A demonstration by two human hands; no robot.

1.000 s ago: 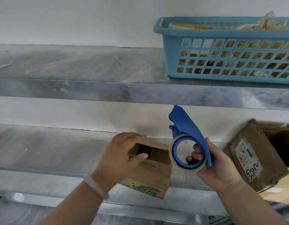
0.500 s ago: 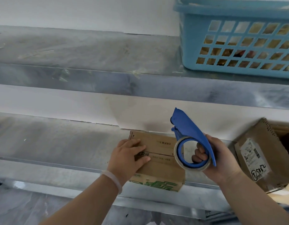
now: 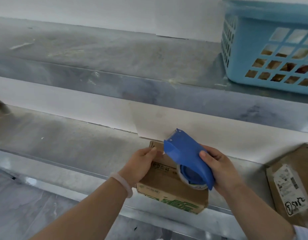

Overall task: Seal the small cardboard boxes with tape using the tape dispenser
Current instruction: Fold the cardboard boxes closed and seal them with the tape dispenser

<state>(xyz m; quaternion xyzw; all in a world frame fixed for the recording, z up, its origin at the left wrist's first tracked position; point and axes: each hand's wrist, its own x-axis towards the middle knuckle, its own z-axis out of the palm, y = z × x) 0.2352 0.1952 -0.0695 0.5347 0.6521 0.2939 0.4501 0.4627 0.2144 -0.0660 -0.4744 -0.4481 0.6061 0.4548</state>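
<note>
A small brown cardboard box (image 3: pixel 168 191) with green print sits on the lower metal shelf (image 3: pixel 63 146), its flaps folded down. My left hand (image 3: pixel 141 163) rests on the box's left top, its fingers near the far left corner. My right hand (image 3: pixel 217 168) grips a blue tape dispenser (image 3: pixel 186 155) holding a roll of clear tape (image 3: pixel 193 181). The dispenser lies tipped over the box's top, its toothed end pointing toward the far edge.
A light blue plastic basket (image 3: pixel 264 49) with items inside stands on the upper shelf at the right. Another cardboard box (image 3: pixel 291 184) with a white label lies on the lower shelf at the right. The wall runs right behind the box.
The flaps went from open to folded down. My right hand has tipped the dispenser from upright to lying over the box top. My left hand slid toward the far left corner.
</note>
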